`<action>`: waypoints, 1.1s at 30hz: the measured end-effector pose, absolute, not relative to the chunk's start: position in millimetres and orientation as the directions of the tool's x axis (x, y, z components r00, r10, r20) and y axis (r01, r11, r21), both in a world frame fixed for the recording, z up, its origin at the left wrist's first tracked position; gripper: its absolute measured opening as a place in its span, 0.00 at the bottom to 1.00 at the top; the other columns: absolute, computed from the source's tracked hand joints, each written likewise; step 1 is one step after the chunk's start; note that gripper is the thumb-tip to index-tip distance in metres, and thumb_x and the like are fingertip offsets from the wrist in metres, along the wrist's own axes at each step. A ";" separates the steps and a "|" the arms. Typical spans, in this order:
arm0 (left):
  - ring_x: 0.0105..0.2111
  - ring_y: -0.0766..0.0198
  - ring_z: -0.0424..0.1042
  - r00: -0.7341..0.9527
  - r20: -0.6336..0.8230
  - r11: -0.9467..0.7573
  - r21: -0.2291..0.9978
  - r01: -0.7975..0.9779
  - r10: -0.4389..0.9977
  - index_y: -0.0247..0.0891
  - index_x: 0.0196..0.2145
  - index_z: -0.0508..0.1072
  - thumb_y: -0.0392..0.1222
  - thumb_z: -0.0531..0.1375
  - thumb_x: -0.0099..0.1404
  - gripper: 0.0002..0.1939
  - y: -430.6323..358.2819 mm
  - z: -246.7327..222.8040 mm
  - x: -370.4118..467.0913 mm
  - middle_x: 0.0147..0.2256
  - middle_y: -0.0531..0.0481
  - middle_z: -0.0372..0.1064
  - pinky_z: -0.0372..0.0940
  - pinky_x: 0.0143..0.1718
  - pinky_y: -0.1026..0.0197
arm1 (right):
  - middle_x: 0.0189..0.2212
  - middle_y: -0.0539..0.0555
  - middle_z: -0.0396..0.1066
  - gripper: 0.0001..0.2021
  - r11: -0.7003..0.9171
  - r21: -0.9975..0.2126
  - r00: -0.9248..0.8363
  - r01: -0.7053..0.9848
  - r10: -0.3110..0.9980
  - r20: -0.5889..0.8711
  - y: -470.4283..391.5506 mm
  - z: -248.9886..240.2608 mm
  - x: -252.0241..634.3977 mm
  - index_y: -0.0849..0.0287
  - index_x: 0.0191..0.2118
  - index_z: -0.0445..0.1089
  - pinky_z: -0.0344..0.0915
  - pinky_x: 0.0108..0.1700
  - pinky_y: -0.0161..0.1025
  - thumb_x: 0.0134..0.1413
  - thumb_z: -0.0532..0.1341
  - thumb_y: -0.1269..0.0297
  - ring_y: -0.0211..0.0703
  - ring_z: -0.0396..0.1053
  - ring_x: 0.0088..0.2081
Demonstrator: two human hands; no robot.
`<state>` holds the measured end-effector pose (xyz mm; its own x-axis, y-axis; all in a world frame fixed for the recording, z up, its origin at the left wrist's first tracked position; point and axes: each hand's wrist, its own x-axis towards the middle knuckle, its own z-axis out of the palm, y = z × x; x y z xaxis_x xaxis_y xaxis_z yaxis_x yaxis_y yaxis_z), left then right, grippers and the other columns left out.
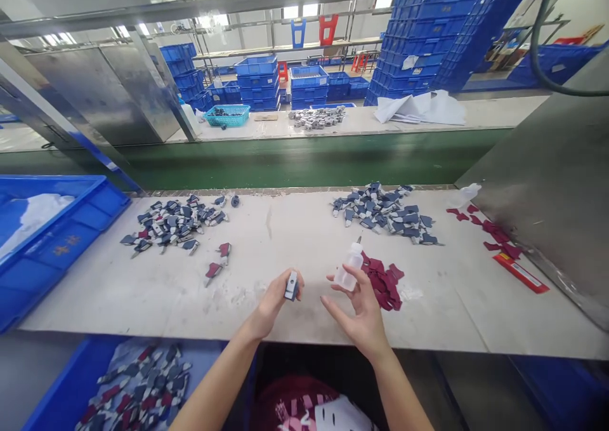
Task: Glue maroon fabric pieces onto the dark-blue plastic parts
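Observation:
My left hand (273, 301) is closed around a small grey and dark-blue plastic part (291, 286), with a light face and a round hole turned upward. In my right hand (364, 320) is a translucent squeeze bottle (346, 277) with a thin tip, slanted between the fingers; thumb and index finger stand apart. Just beyond that hand lies a heap of dark-red flat pieces (383, 282). Behind it spreads a pile of dark-blue and grey parts (380, 209). Two parts with dark-red faces (214, 270) lie left of my left hand, near another pile of grey-blue parts (176, 223).
A blue bin (61, 247) stands at the table's left end; another blue bin (52, 396) with parts sits below the front edge. At right are a red-and-white packet (521, 272), scattered dark-red pieces (497, 231) and a metal panel (547, 183). A green belt (304, 158) runs behind.

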<state>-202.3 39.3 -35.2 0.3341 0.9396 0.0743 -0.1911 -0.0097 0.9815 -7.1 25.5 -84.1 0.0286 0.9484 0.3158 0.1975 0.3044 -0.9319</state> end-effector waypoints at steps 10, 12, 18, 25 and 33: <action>0.28 0.56 0.55 0.298 0.040 -0.005 0.993 -0.119 0.954 0.42 0.15 0.57 0.72 0.35 0.67 0.37 38.3 -18.0 -192.2 0.23 0.48 0.52 0.55 0.35 0.51 | 0.63 0.63 0.50 0.22 0.398 -0.656 -0.153 0.642 0.904 0.399 30.7 -93.6 -13.3 0.50 0.62 0.66 0.71 0.54 0.56 0.64 0.57 0.56 0.59 0.67 0.57; 0.26 0.57 0.55 0.310 0.036 0.015 0.987 -0.159 0.950 0.43 0.12 0.57 0.72 0.34 0.67 0.39 39.8 -14.6 -190.6 0.20 0.48 0.52 0.56 0.35 0.50 | 0.63 0.63 0.50 0.23 0.387 -0.641 -0.177 0.662 0.913 0.369 30.5 -101.2 -14.4 0.50 0.63 0.64 0.71 0.54 0.57 0.64 0.57 0.55 0.59 0.67 0.56; 0.25 0.56 0.57 0.416 -0.029 0.158 0.947 -0.279 0.909 0.43 0.10 0.65 0.72 0.34 0.66 0.43 40.0 -9.6 -186.5 0.17 0.47 0.50 0.59 0.35 0.48 | 0.64 0.63 0.48 0.24 0.385 -0.637 -0.205 0.668 0.918 0.339 29.9 -113.5 -10.9 0.47 0.65 0.62 0.68 0.56 0.60 0.65 0.56 0.55 0.64 0.58 0.64; 0.25 0.57 0.57 0.378 0.013 0.100 0.955 -0.279 0.926 0.44 0.13 0.58 0.72 0.32 0.66 0.38 51.8 -17.2 -203.0 0.19 0.49 0.51 0.58 0.35 0.48 | 0.69 0.61 0.44 0.24 0.419 -0.602 -0.271 0.680 0.906 0.325 29.3 -107.7 -7.7 0.46 0.64 0.64 0.68 0.57 0.61 0.64 0.57 0.54 0.67 0.55 0.66; 0.40 0.50 0.65 -0.089 0.222 -0.005 0.391 0.921 0.971 0.42 0.27 0.61 0.54 0.55 0.62 0.14 149.9 3.0 -354.8 0.33 0.44 0.67 0.61 0.46 0.49 | 0.54 0.59 0.68 0.15 0.416 -0.466 -0.076 0.781 0.804 0.590 68.7 -61.3 87.6 0.47 0.48 0.77 0.70 0.51 0.57 0.60 0.61 0.50 0.58 0.69 0.50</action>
<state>-354.8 149.9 3.0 -0.0890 0.9710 0.2219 0.9205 -0.0049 0.3906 87.6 68.7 -61.3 -0.0757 0.8036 0.5904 0.7806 0.4162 -0.4663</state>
